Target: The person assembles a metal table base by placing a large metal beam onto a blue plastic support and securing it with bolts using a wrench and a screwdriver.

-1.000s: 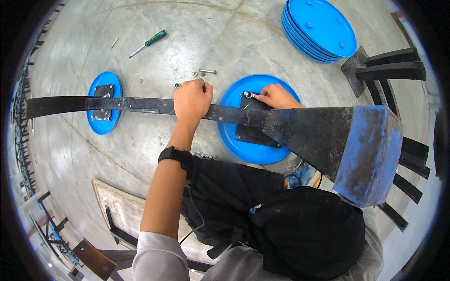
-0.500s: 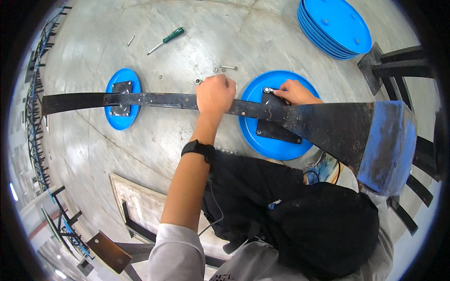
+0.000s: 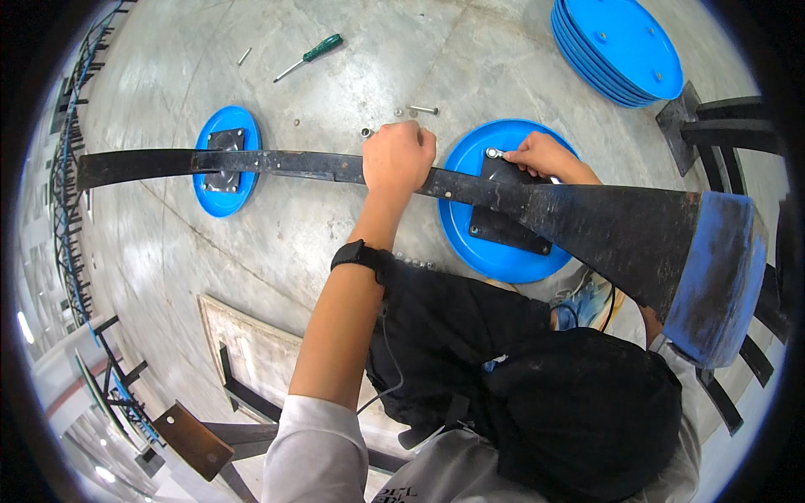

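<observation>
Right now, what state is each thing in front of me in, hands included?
Left hand: closed in a fist over the black bar; its grip is hidden.
Right hand: closed on the wrench.
Wrench: ring end at a corner of the black plate.
Screwdriver: lying loose on the floor.
Long bolt: lying loose on the floor.
Blue discs at upper right: stacked.
Black wristband: fastened.

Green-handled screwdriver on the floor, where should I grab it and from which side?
I'd take the screwdriver by its green handle, coming from above, with thumb and fingers closing across its long sides. It lies flat with nothing on top, and the handle is thicker than the slim metal shaft, which points to the picture's lower left.
</observation>
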A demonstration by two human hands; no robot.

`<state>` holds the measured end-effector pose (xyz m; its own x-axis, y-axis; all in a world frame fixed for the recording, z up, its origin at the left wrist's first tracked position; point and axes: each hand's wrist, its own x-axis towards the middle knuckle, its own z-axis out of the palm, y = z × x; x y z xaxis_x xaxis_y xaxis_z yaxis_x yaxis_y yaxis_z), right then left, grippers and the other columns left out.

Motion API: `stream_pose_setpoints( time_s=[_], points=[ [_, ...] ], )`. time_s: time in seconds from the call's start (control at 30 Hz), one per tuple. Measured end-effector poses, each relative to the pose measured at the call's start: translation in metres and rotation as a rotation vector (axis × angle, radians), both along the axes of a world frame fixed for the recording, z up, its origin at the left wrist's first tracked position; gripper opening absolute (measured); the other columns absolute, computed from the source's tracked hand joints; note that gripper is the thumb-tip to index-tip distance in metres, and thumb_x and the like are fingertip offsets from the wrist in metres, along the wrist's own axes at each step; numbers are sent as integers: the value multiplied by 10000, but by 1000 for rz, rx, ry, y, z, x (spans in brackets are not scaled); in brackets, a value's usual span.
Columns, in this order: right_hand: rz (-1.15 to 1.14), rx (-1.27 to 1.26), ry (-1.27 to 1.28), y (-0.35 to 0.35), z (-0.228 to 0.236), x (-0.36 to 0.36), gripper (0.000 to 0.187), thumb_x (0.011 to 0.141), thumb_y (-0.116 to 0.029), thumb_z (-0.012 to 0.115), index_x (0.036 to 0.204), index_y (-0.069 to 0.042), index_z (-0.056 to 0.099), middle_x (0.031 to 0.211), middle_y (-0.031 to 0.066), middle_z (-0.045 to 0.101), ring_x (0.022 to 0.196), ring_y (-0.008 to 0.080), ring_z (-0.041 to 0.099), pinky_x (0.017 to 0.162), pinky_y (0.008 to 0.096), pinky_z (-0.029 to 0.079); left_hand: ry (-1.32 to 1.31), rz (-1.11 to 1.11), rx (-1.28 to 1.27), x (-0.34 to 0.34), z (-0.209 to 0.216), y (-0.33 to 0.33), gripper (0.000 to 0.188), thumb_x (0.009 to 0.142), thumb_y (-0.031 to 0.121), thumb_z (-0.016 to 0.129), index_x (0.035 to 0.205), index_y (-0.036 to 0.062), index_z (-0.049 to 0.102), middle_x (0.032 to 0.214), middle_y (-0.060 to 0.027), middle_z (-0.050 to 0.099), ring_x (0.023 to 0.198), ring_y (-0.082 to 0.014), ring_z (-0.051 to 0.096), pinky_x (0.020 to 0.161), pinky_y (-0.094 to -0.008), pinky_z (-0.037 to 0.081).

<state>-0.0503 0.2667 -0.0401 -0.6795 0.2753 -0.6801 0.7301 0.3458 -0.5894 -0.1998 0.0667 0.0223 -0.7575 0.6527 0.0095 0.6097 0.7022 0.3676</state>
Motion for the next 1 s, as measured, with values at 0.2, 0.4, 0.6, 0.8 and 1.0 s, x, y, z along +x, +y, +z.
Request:
stream_pose_setpoints(
  time_s=[0.2, 0.4, 0.6, 0.8, 1.0],
  points=[
    [299, 311, 41, 18, 7, -19, 349, 756, -373, 681, 687, -31, 662, 581, 111, 593, 522, 228, 567, 479, 361, 405, 1, -32, -6, 4, -1, 1, 287, 775, 249, 533, 635, 15, 620, 660, -184, 611, 619, -358, 607, 612, -437, 491],
    [927, 659, 466, 12, 18, -43, 264, 722, -342, 677, 769, -82, 678, 771, 97, 629, 802, 264, 565, 784, 390, 401, -69, -9, -110, 6, 3, -8, 281, 775, 241, 524, 647, 9, 619, 682, -188, 615, 643, -363, 608, 621, -444, 489],
    [729, 525, 660, 24, 19, -39, 246, 766, -281, 665, 754, -35, 659, 716, 78, 620, 698, 256, 561, 696, 365, 411, -10, -17, -39, 2, 3, -1, 264, 771, 225, 527, 644, 13, 621, 676, -194, 614, 631, -365, 610, 620, -442, 492],
    [156, 185, 407, 25, 27, -12, 279, 851, -257, 598, 778, 8, 639, 631, 88, 573, 594, 180, 545, 565, 322, 415, -2, -17, 1, 1, 0, 0, 256, 770, 222, 532, 644, 18, 622, 671, -187, 616, 622, -363, 610, 612, -442, 496],
    [236, 120, 251, 1, -4, 4, 302, 863, -248, 556, 807, 32, 652, 695, 163, 624, 601, 232, 587, 565, 378, 439, 7, -9, -25, 2, -1, -3, 258, 775, 227, 532, 649, 21, 623, 655, -180, 610, 614, -355, 608, 610, -436, 494]
  ],
)
